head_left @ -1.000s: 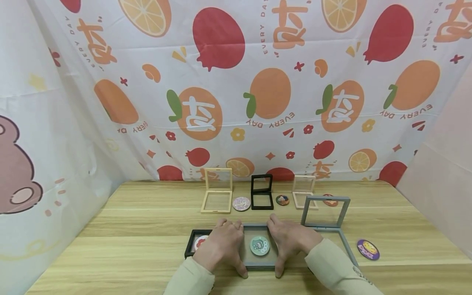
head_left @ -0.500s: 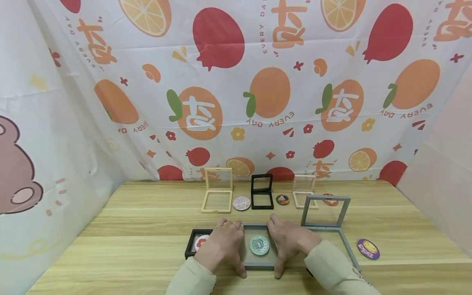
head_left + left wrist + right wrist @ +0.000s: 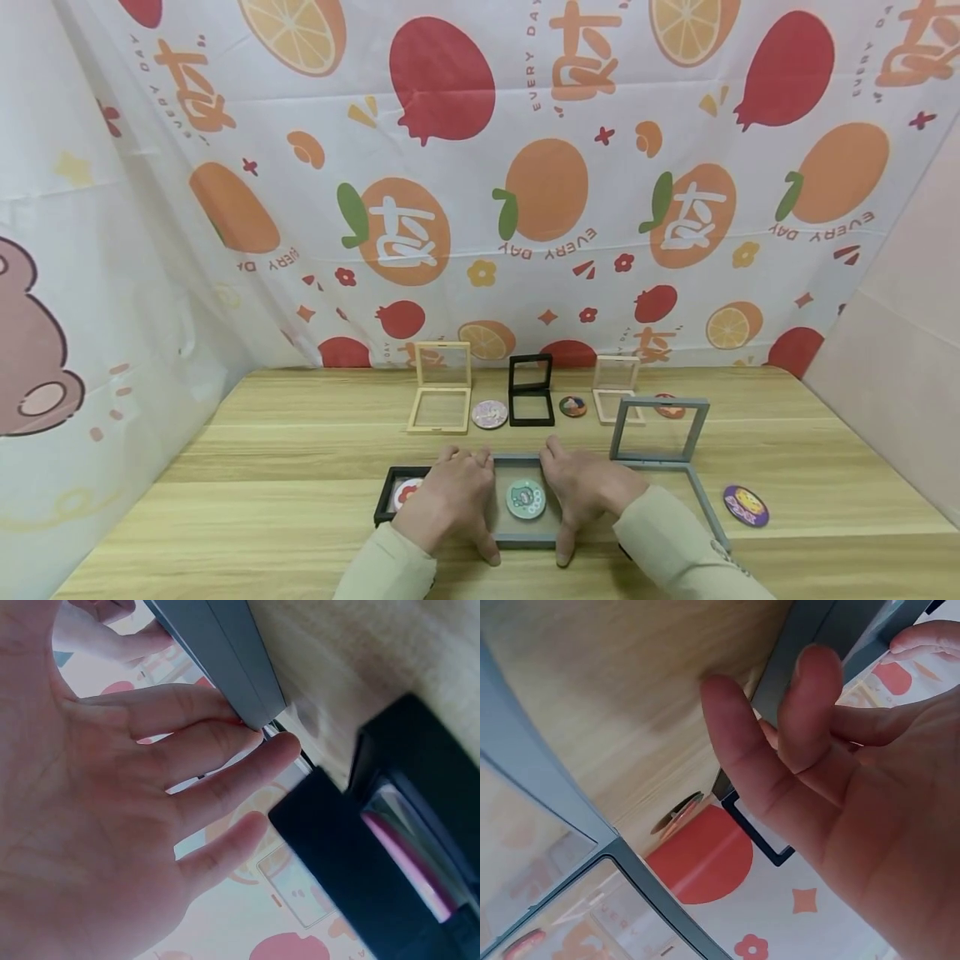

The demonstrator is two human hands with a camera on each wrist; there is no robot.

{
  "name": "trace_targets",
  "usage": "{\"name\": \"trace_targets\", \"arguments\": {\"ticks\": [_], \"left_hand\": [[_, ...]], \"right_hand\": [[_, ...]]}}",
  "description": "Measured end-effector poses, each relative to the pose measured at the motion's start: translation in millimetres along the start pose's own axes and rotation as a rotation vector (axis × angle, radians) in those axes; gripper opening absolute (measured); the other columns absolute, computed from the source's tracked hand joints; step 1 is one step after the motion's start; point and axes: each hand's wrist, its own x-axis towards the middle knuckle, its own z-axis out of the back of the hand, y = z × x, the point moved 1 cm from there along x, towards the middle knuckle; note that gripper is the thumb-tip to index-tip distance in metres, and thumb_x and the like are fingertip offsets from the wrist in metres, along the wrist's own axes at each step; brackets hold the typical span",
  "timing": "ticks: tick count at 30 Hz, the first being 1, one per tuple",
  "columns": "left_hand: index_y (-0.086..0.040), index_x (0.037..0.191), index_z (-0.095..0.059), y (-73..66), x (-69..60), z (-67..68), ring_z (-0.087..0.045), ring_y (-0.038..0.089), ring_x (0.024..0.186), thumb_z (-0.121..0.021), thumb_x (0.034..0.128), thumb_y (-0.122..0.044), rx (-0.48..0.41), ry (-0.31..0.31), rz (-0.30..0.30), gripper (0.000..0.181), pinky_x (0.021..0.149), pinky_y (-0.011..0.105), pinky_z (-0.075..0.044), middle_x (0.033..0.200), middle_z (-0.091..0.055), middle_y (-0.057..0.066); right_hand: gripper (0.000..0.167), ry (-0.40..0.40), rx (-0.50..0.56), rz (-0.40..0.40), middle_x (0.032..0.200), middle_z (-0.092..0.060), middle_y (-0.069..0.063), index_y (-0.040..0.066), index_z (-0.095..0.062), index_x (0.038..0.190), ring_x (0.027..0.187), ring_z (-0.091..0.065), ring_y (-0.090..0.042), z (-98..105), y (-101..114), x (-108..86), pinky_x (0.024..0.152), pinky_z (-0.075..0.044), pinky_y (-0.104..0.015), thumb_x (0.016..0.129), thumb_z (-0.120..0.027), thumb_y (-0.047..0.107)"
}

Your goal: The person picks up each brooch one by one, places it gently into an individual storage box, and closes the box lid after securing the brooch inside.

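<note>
Between the two hands lies a grey-blue frame (image 3: 525, 540) with a round green badge (image 3: 526, 499) seen in its clear middle. My left hand (image 3: 452, 500) grips its left side, thumb at the near edge and fingers at the far edge. On the right side my right hand (image 3: 588, 490) holds it the same way. In the left wrist view the left fingertips touch the grey frame (image 3: 232, 660), with the outer fingers extended. The right wrist view shows the frame (image 3: 810, 652) at the right fingers. Where the thumbs press is partly hidden.
A black frame (image 3: 384, 502) with a red-and-white badge (image 3: 406, 493) lies left, partly behind the left hand. An open grey-blue frame (image 3: 707, 508) and purple badge (image 3: 746, 506) are right. Behind stand open yellow (image 3: 438, 431), black (image 3: 532, 423) and cream (image 3: 621, 419) frames with badges.
</note>
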Motion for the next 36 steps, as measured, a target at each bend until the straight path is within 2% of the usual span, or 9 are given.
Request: {"name": "trace_targets", "arguments": {"ticks": [6, 13, 27, 29, 32, 34, 36], "left_hand": [[0.007, 0.132, -0.062, 1.6, -0.4, -0.3, -0.060, 0.032, 0.120, -0.096, 0.0471, -0.061, -0.004, 0.001, -0.008, 0.114, 0.107, 0.044, -0.038, 0.138, -0.061, 0.017], [0.008, 0.134, -0.060, 5.3, -0.4, -2.1, -0.058, 0.033, 0.123, -0.097, 0.0501, -0.055, -0.072, 0.015, -0.008, 0.111, 0.110, 0.047, -0.035, 0.141, -0.058, 0.017], [0.009, 0.133, -0.060, 2.7, 3.6, -0.2, -0.058, 0.035, 0.124, -0.096, 0.0491, -0.058, -0.049, 0.010, 0.000, 0.113, 0.111, 0.048, -0.035, 0.140, -0.059, 0.019], [0.008, 0.135, -0.058, 2.4, 3.7, 1.2, -0.056, 0.035, 0.126, -0.096, 0.0499, -0.058, -0.045, 0.034, 0.008, 0.115, 0.111, 0.048, -0.034, 0.142, -0.057, 0.018], [0.006, 0.139, -0.056, 2.1, 3.1, 3.9, -0.053, 0.035, 0.130, -0.093, 0.0535, -0.064, -0.044, 0.065, 0.009, 0.116, 0.112, 0.049, -0.034, 0.144, -0.055, 0.019], [0.004, 0.141, -0.054, 0.9, 3.3, 7.0, -0.050, 0.035, 0.134, -0.089, 0.0573, -0.067, -0.065, 0.066, -0.001, 0.116, 0.112, 0.051, -0.034, 0.146, -0.053, 0.019], [0.002, 0.143, -0.053, -1.1, 5.0, 10.7, -0.048, 0.034, 0.135, -0.085, 0.0642, -0.069, -0.081, 0.035, -0.029, 0.110, 0.112, 0.053, -0.034, 0.147, -0.052, 0.017]], "right_hand": [[0.097, 0.017, -0.032, -0.021, 0.111, -0.039, -0.002, 0.007, -0.048, 0.126, 0.079, -0.050, -0.017, 1.4, 2.7, 0.9, 0.078, -0.052, -0.031, 0.052, -0.102, 0.039], [0.095, 0.027, -0.020, -0.039, 0.111, -0.039, -0.002, 0.006, -0.048, 0.126, 0.078, -0.050, -0.017, 1.4, 4.4, 1.7, 0.078, -0.053, -0.031, 0.054, -0.102, 0.037], [0.103, 0.038, -0.015, -0.037, 0.119, -0.041, -0.004, 0.003, -0.047, 0.137, 0.082, -0.053, -0.018, 4.2, -1.6, 3.4, 0.083, -0.054, -0.033, 0.055, -0.102, 0.035], [0.106, 0.037, -0.025, -0.034, 0.121, -0.042, -0.004, 0.003, -0.046, 0.140, 0.085, -0.054, -0.018, 3.8, -2.5, 2.9, 0.085, -0.054, -0.033, 0.056, -0.101, 0.038], [0.110, 0.046, -0.030, -0.025, 0.132, -0.043, -0.007, 0.002, -0.042, 0.147, 0.097, -0.059, -0.021, 5.1, -4.4, 0.8, 0.091, -0.053, -0.036, 0.062, -0.097, 0.046], [0.111, 0.047, 0.014, -0.018, 0.143, -0.042, -0.011, 0.001, -0.038, 0.151, 0.109, -0.061, -0.025, 8.7, -7.3, -2.3, 0.096, -0.051, -0.040, 0.069, -0.093, 0.049], [0.107, 0.030, 0.065, -0.010, 0.150, -0.040, -0.015, -0.001, -0.036, 0.153, 0.117, -0.059, -0.030, 14.1, -12.3, -6.3, 0.100, -0.049, -0.045, 0.075, -0.088, 0.050]]}}
